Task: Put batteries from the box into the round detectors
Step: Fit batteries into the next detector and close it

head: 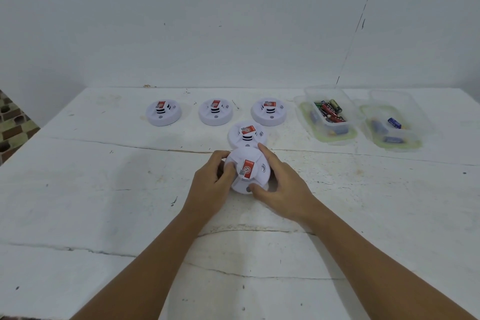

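A white round detector with a red label is held over the middle of the table, tilted toward me. My left hand grips its left side, thumb on top. My right hand grips its right side and front edge. A second detector lies flat just behind it. Three more detectors stand in a row at the back. A clear plastic box with several batteries sits at the back right.
A second clear box with a few blue batteries stands right of the first, each box on its lid. The white table is cracked and stained. A white wall rises behind; tiled floor shows at far left.
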`<state>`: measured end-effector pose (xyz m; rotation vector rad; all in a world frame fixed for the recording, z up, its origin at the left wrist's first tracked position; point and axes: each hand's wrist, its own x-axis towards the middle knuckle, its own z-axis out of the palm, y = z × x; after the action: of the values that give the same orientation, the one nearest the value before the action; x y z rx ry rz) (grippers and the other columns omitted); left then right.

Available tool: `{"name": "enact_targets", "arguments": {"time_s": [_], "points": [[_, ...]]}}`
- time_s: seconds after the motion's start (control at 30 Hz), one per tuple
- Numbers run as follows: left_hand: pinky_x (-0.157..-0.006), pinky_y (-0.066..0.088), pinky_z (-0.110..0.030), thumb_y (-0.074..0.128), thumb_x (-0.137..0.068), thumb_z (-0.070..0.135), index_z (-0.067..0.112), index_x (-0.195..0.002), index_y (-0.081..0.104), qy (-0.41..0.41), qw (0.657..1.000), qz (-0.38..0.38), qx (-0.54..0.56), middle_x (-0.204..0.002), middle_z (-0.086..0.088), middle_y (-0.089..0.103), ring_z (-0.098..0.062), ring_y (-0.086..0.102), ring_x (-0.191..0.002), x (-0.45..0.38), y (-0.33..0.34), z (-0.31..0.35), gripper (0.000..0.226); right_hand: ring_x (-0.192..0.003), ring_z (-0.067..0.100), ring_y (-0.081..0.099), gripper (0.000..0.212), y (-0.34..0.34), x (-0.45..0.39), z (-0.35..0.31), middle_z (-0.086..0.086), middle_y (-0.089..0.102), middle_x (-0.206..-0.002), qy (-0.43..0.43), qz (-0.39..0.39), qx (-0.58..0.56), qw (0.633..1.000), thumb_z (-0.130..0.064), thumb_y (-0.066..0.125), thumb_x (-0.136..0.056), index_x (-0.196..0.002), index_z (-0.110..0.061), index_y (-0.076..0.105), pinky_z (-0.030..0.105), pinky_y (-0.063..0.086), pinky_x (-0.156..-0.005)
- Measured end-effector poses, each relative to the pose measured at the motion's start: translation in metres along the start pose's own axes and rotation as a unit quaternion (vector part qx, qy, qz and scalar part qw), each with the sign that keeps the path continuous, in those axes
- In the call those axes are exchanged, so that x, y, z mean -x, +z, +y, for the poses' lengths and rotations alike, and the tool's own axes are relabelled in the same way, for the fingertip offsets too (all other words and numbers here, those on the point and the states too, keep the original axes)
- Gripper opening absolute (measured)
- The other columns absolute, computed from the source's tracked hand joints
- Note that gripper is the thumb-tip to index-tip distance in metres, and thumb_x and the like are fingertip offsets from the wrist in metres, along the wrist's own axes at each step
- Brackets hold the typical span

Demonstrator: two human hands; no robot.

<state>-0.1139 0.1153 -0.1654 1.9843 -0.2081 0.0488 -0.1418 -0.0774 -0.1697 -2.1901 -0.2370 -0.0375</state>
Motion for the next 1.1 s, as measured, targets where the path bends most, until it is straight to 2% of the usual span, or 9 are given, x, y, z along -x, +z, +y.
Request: {"name": "enact_targets", "arguments": {"time_s": [0.17, 0.27, 0.53, 0.77, 0.93, 1.1], "points": [[-0.065, 0.053, -0.019, 0.051, -0.107, 0.026, 0.025, -0.120, 0.064, 0.001, 1.000, 0.000, -0.008, -0.094, 0.005, 0.072, -0.013, 0.068, -0.087, -0.0010, -0.0004, -0.0020, 0.018, -0.117, 0.004, 0.059, 0.091, 0.0003, -0.0018, 0.0036, -0.032, 0.059, -0.129, 0.000, 0.004, 0.003, 1.000, -0.044, 0.073, -0.083, -0.158, -0.051, 0.021, 0.037, 0.056, -0.095], [-0.070, 0.055, -0.031, 0.051, -0.107, 0.027, 0.028, -0.118, 0.064, 0.002, 1.000, -0.001, -0.009, -0.092, 0.003, 0.072, -0.016, 0.067, -0.085, -0.0011, -0.0001, -0.0034, 0.017, -0.115, 0.003, 0.059, 0.091, 0.0016, -0.0027, 0.0055, -0.030, 0.059, -0.129, 0.000, 0.006, 0.006, 1.000, -0.042, 0.074, -0.084, -0.159, -0.046, 0.024, 0.036, 0.056, -0.094], [-0.072, 0.057, -0.028, 0.050, -0.107, 0.028, 0.027, -0.121, 0.064, 0.005, 1.000, -0.002, -0.006, -0.095, 0.005, 0.073, -0.014, 0.068, -0.088, 0.0000, 0.0000, -0.0032, 0.020, -0.118, 0.005, 0.058, 0.091, 0.0034, -0.0031, 0.0078, -0.028, 0.057, -0.133, -0.002, 0.003, 0.008, 1.000, -0.050, 0.069, -0.083, -0.159, -0.047, 0.021, 0.038, 0.055, -0.095], [-0.074, 0.059, -0.038, 0.051, -0.107, 0.030, 0.030, -0.120, 0.064, 0.005, 1.000, -0.001, -0.007, -0.095, 0.004, 0.073, -0.017, 0.069, -0.088, -0.0004, 0.0003, -0.0049, 0.018, -0.118, 0.006, 0.059, 0.091, 0.0027, -0.0034, 0.0080, -0.027, 0.058, -0.134, -0.006, 0.001, 0.005, 1.000, -0.054, 0.067, -0.081, -0.160, -0.047, 0.021, 0.038, 0.056, -0.095], [-0.073, 0.059, -0.032, 0.051, -0.106, 0.029, 0.029, -0.119, 0.064, 0.004, 1.000, 0.005, -0.002, -0.095, 0.005, 0.073, -0.014, 0.069, -0.089, -0.0002, 0.0006, -0.0036, 0.019, -0.118, 0.003, 0.059, 0.092, 0.0014, -0.0031, 0.0090, -0.029, 0.058, -0.133, 0.000, -0.001, 0.001, 1.000, -0.048, 0.071, -0.083, -0.160, -0.046, 0.021, 0.038, 0.056, -0.095], [-0.069, 0.057, -0.021, 0.052, -0.107, 0.028, 0.028, -0.122, 0.064, 0.002, 1.000, 0.002, -0.002, -0.096, 0.007, 0.073, -0.008, 0.069, -0.089, 0.0001, 0.0007, -0.0035, 0.019, -0.119, 0.001, 0.057, 0.092, 0.0014, -0.0023, 0.0081, -0.031, 0.056, -0.134, 0.000, 0.000, 0.003, 1.000, -0.049, 0.070, -0.083, -0.161, -0.045, 0.021, 0.036, 0.055, -0.096]]}}
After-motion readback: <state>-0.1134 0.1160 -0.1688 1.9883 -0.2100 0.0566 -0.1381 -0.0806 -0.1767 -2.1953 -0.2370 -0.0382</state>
